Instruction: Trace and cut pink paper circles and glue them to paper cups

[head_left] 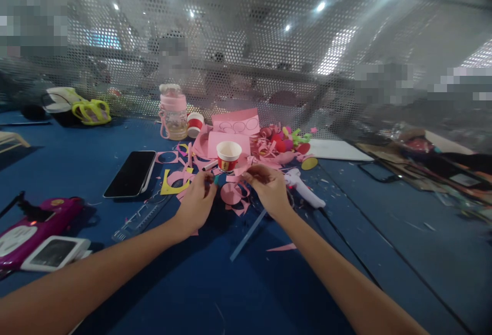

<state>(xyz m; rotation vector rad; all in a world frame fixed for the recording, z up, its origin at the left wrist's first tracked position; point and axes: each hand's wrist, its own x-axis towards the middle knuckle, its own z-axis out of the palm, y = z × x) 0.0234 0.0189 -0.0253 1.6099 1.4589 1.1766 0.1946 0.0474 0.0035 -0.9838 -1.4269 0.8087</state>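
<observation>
Between my two hands and just beyond them stands a red and white paper cup (229, 156). My left hand (197, 201) has its fingers curled together, with a small green bit showing at the tips; what it grips is unclear. To the right, my right hand (268, 187) pinches with thumb and forefinger beside pink paper scraps, and the thing between them is too small to name. A round pink paper piece (231, 193) lies below the cup. Close to my right wrist rests a white glue gun (305, 189) with its cord. A translucent strip (248, 235) lies nearer to me.
A phone (130, 173), a clear ruler (140, 216) and a yellow paper cutout (169, 183) lie left. Behind stand a pink-topped bottle (172, 112), another paper cup (195, 125) and pink sheets (235, 122). Pom-poms (282, 143) sit right. A purple device (46, 222) is far left.
</observation>
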